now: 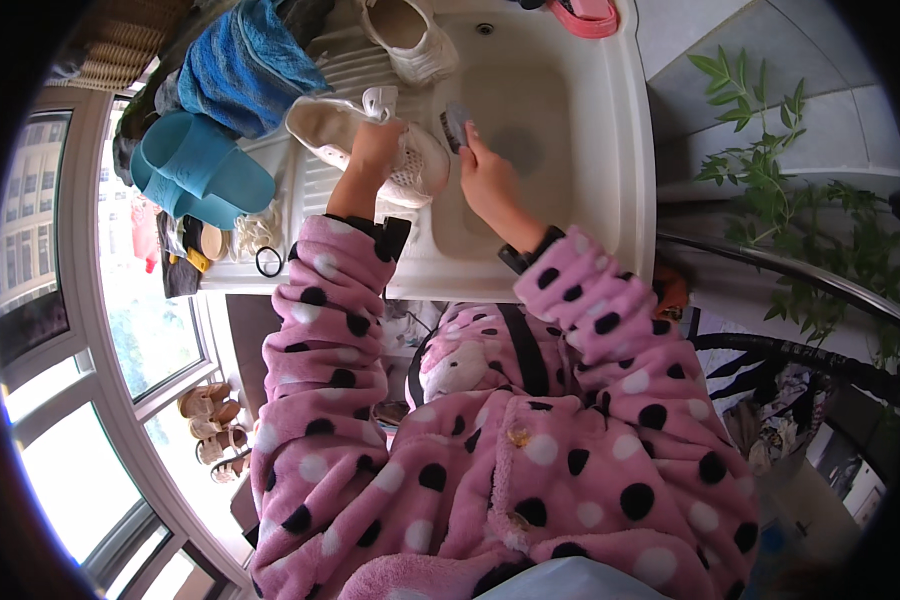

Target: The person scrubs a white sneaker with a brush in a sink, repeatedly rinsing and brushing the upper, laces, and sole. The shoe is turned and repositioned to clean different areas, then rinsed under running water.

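Note:
My left hand (380, 150) grips a white shoe (319, 124) with a perforated toe, lying over the ribbed drainboard (322, 176) beside the basin. In my right hand (489, 178) is a scrub brush (455, 124) with a grey back and dark bristles. The brush is just right of the shoe's toe, its bristles facing the shoe, with a small gap between them. A second white shoe (420, 52) rests farther back, at the border of drainboard and basin. The white sink basin (521, 210) holds what looks like shallow cloudy water.
Blue slides (202, 169) and a blue towel (247, 67) crowd the left side. White shoelaces (255, 234) and a black hair tie (268, 262) lie near the front left corner. A red slipper (589, 19) sits at the back right rim. A leafy plant (757, 135) hangs on the right.

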### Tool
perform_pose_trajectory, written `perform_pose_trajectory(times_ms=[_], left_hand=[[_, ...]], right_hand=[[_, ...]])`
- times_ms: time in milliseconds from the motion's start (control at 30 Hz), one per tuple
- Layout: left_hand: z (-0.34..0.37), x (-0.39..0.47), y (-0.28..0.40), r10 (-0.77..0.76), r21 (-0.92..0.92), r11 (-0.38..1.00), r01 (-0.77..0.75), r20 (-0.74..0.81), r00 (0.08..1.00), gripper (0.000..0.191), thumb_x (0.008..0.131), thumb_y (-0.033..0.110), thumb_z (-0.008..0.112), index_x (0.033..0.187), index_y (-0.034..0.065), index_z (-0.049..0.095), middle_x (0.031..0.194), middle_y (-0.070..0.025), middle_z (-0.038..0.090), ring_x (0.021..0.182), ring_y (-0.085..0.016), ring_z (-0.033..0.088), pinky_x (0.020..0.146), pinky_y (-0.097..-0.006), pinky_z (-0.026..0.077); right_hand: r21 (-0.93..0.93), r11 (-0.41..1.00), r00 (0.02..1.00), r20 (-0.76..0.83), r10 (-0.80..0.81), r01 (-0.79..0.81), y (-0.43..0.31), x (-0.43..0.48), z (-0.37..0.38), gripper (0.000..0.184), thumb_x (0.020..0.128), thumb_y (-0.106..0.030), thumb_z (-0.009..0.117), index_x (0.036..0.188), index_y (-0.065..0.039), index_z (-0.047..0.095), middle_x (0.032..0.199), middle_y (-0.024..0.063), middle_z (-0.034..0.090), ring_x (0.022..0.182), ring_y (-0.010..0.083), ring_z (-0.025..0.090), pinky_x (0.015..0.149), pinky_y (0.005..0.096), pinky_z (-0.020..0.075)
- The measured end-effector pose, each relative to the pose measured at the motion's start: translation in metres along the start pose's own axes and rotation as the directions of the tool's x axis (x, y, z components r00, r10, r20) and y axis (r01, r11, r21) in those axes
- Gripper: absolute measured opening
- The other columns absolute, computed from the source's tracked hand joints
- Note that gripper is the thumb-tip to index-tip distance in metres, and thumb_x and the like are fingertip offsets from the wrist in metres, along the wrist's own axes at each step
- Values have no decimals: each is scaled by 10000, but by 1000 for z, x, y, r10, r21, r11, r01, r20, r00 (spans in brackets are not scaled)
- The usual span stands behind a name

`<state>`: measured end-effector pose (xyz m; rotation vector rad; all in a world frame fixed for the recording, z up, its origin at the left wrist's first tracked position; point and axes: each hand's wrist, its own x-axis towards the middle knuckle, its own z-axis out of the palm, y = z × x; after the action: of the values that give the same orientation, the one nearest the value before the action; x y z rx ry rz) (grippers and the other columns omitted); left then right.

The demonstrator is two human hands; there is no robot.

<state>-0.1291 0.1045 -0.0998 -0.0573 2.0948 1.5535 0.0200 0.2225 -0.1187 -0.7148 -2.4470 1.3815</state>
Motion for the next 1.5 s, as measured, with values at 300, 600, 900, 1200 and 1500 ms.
perform_pose_trajectory(times_ms=[300,600,900,1200,1500], left_hand=[[-3,-12,15,-93,-114,988,102,79,993,314,775,137,643,935,-127,590,809,-130,596,686,-228,591,577,-371,482],[1,-1,5,-116,64,991,114,30,993,290,779,151,652,940,-88,620,816,-113,608,676,-210,600,564,-340,468],[-4,7,-3,-102,59,994,97,86,991,266,792,143,637,942,-72,591,817,-98,591,686,-204,586,586,-354,474],[-4,1,1,-89,57,995,82,121,989,285,802,171,639,969,-55,593,832,-99,595,723,-194,586,614,-341,475],[-3,0,2,-29,208,978,15,64,997,319,777,194,650,959,-64,599,830,-109,606,721,-196,596,630,-353,477]], right_hand=[[-460,589,747,432,-505,665,18,-27,-110,543,852,-288,618,1358,-215,435,737,87,556,503,273,545,452,355,459],[-317,54,256,643,-722,947,12,32,-75,470,896,-305,499,1356,-359,417,653,48,477,443,218,512,406,332,460],[-265,-69,135,680,-721,962,-56,20,-106,573,800,-180,545,1340,-351,459,627,12,435,501,149,505,414,280,447],[-173,-168,-21,634,-773,970,8,37,-65,611,790,-168,516,1347,-403,426,666,-17,404,518,107,457,444,220,389],[-198,-91,94,759,-645,976,-62,10,-67,510,850,-192,490,1342,-326,460,685,44,490,511,157,521,433,280,436]])
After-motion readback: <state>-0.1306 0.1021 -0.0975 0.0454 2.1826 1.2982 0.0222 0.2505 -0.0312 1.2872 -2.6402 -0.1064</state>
